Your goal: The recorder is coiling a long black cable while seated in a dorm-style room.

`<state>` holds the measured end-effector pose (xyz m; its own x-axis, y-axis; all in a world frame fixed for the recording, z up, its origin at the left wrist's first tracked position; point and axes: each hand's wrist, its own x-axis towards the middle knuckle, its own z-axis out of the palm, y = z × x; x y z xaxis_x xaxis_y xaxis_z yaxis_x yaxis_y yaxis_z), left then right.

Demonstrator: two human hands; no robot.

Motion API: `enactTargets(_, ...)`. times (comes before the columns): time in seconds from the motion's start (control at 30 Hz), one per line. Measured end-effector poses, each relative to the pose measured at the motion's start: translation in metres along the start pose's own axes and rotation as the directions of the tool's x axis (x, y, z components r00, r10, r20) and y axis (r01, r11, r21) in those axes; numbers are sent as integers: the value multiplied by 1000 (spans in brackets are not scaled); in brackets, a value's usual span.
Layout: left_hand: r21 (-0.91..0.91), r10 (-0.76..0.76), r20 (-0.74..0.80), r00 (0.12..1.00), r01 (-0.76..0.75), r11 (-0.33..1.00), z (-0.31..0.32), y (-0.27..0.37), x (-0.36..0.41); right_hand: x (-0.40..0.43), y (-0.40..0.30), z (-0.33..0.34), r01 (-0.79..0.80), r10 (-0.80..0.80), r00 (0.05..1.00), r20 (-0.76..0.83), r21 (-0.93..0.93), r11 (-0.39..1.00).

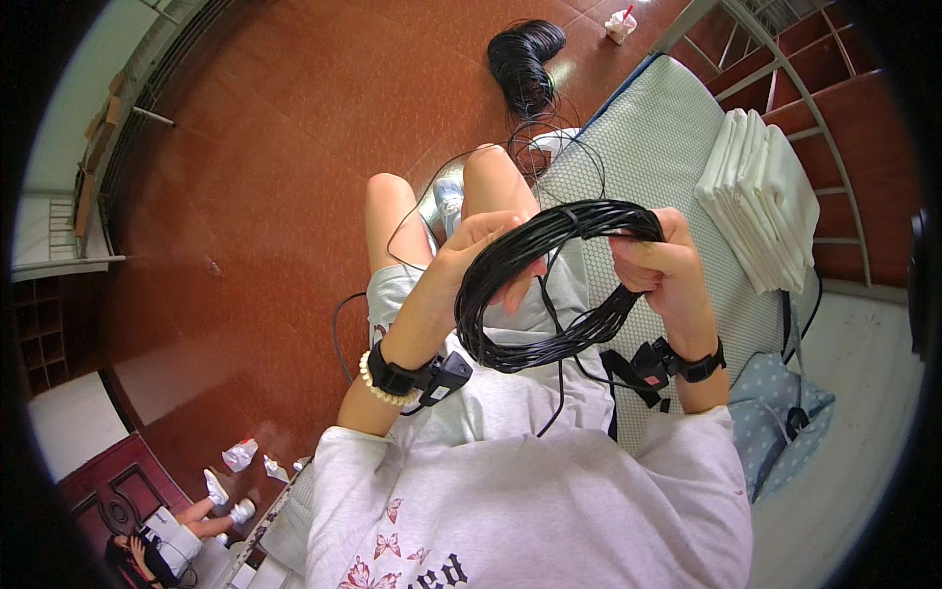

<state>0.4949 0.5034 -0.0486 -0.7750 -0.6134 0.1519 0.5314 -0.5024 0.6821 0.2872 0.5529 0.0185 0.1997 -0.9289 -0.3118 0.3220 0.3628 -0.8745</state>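
In front of my lap I hold a coil of thin black cord [508, 309], bent into an oval loop. My left hand [489, 239] is on its upper left side, with some fingers showing through the loop's opening. My right hand [659, 254] is closed around the right side, thumb across the strands. A short wrap binds the strands at the top, between the two hands. Loose lengths trail past my knees towards a larger bundle of black cord [508, 66] on the floor.
I sit on a bed with a white honeycomb-patterned mat [625, 154]. Folded white cloths [758, 199] are stacked right, near a polka-dot fabric item [773, 412]. A crumpled bag [620, 26] lies on the red-brown floor [257, 184]. Another person [165, 541] sits lower left.
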Motion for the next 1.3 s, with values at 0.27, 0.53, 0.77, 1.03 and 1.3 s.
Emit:
enactTargets(0.27, 211, 99, -72, 992, -81, 974, 14, 25, -2, 9, 2, -9, 100, -92, 990, -107, 67, 993)
enactTargets(0.53, 450, 143, -184, 973, -46, 892, 23, 20, -5, 9, 7, -8, 121, -114, 983, -145, 36, 992)
enactTargets(0.77, 282, -12, -191, 981, 67, 957, 26, 24, -6, 16, 5, -5, 139, -154, 965, -213, -82, 987)
enactTargets(1.03, 34, -162, -166, 973, 170, 985, 21, 3, 8, 16, 33, -35, 195, -226, 950, -217, -154, 969)
enactTargets(1.3, 664, -389, -113, 914, 361, 655, 34, -17, 25, -17, 1, -29, 469, -532, 801, 274, -840, 273)
